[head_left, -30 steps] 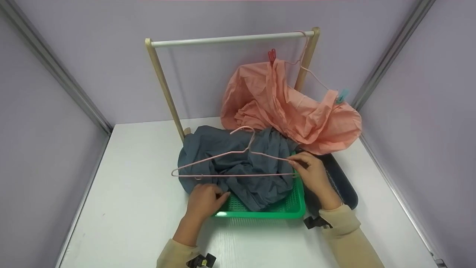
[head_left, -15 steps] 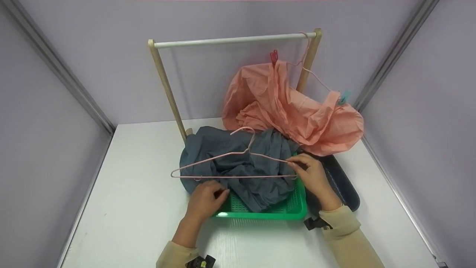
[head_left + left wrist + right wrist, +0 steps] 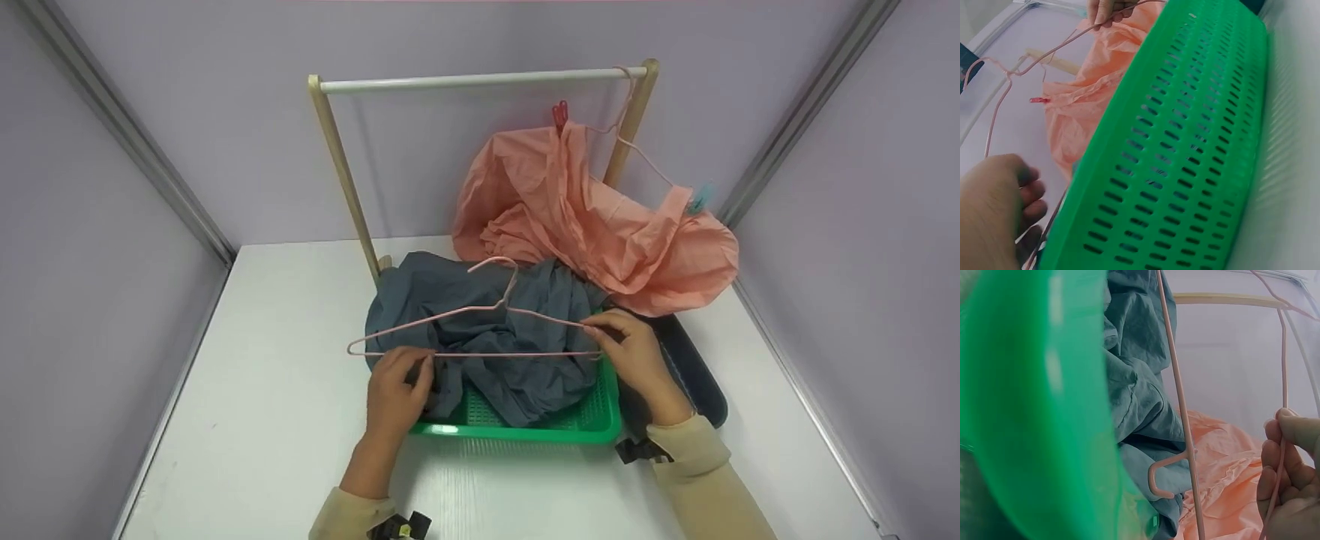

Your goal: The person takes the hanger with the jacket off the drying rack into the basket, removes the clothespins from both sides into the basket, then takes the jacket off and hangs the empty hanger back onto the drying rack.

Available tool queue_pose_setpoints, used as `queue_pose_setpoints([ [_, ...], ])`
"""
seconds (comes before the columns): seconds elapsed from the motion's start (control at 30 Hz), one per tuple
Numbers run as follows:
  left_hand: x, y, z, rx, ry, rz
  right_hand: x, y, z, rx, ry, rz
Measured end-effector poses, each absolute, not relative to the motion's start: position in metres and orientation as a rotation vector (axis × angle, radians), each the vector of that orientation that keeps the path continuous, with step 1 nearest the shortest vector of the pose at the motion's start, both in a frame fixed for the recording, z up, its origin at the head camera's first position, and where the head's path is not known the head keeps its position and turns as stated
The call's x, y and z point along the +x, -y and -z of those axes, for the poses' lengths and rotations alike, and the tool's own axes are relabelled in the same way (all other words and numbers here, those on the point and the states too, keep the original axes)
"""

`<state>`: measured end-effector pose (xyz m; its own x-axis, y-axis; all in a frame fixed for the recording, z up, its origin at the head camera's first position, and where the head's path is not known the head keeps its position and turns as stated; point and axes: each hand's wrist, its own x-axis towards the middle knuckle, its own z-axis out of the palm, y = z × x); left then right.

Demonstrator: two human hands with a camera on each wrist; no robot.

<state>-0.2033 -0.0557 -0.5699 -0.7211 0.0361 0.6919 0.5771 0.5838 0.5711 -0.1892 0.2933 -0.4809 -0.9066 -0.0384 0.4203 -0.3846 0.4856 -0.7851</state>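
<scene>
A pink wire clothes hanger [image 3: 469, 308] is held up over a crumpled dark grey garment [image 3: 517, 379], with its hook uppermost. My right hand [image 3: 634, 360] pinches the hanger's right shoulder between thumb and fingers, as the right wrist view also shows. My left hand [image 3: 397, 390] is at the hanger's lower bar, left of the middle, its fingers bent. In the left wrist view the bar passes close by those fingers; whether they grip it is hidden. The garment lies in and over a green perforated basket [image 3: 517, 433].
Behind stands a rack with a white rail [image 3: 480, 79] and wooden posts. From its right end hangs a peach garment [image 3: 540, 172] on another pink hanger, with a red clip [image 3: 559, 116] and a teal clip [image 3: 699, 199]. A dark tray [image 3: 694, 375] lies right of the basket.
My left hand has moved up and slightly left, from the basket's front side to the hanger's lower bar. My right hand keeps its pinch, and the hanger is nearly still.
</scene>
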Motion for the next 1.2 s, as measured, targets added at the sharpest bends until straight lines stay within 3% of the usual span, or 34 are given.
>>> queue_pose_setpoints([
  [0.33, -0.206, 0.078, 0.559, -0.156, 2.045, 1.083, -0.189, -0.294, 0.479, 0.374, 2.39, -1.394],
  [0.87, -0.201, 0.088, 0.559, 0.134, 2.141, 1.08, -0.188, -0.295, 0.475, 0.313, 2.414, -1.373],
  [1.2, -0.194, 0.081, 0.575, 0.058, 2.5, 1.098, -0.205, -0.317, 0.501, 0.217, 2.398, -1.376],
])
